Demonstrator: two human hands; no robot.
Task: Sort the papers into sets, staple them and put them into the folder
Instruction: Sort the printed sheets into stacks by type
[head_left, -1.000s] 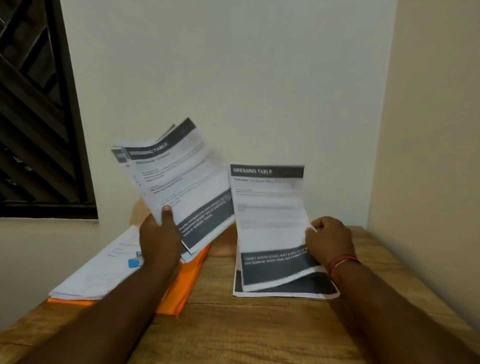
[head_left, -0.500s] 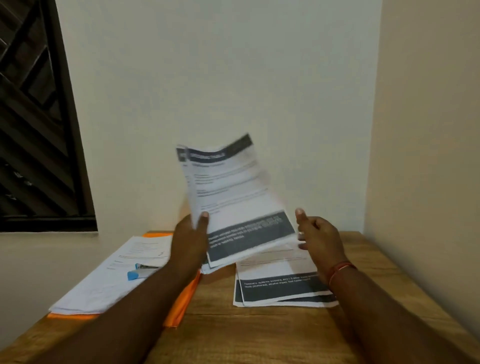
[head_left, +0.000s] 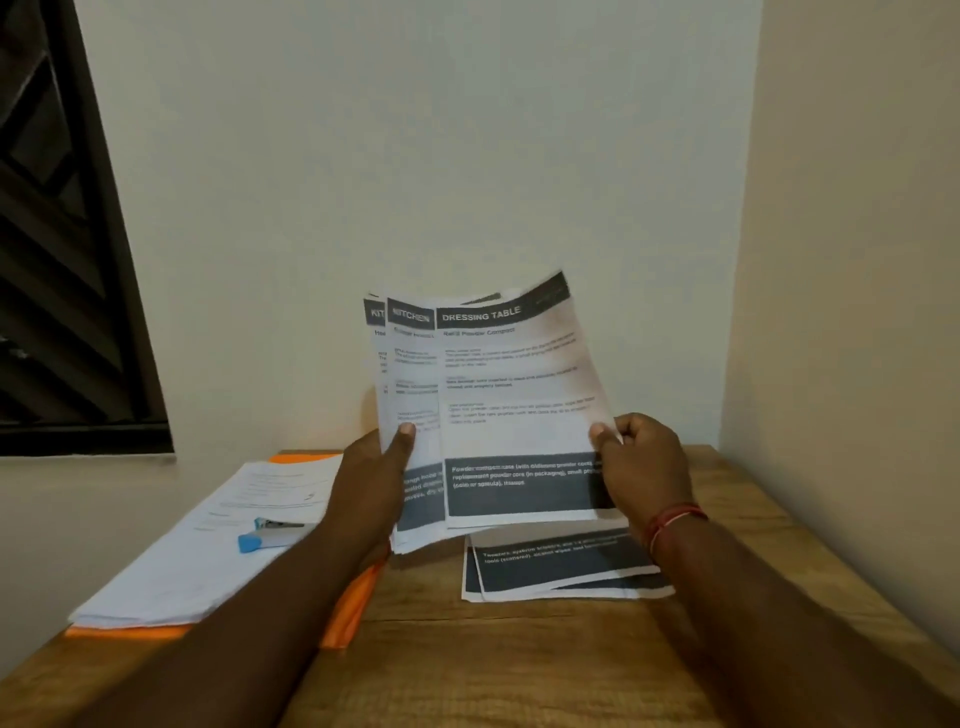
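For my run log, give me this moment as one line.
stage: sorting | left hand: grips fanned papers | right hand: pinches Dressing Table sheet | stapler: on paper stack

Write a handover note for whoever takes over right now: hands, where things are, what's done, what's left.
Left hand grips a fanned stack, Kitchen sheets showing.
Right hand pinches its front Dressing Table sheet.
A small pile lies on the table, right.
The stapler sits on papers atop the orange folder, left.
Done: some sorting.
Left: sort the rest, staple, file.
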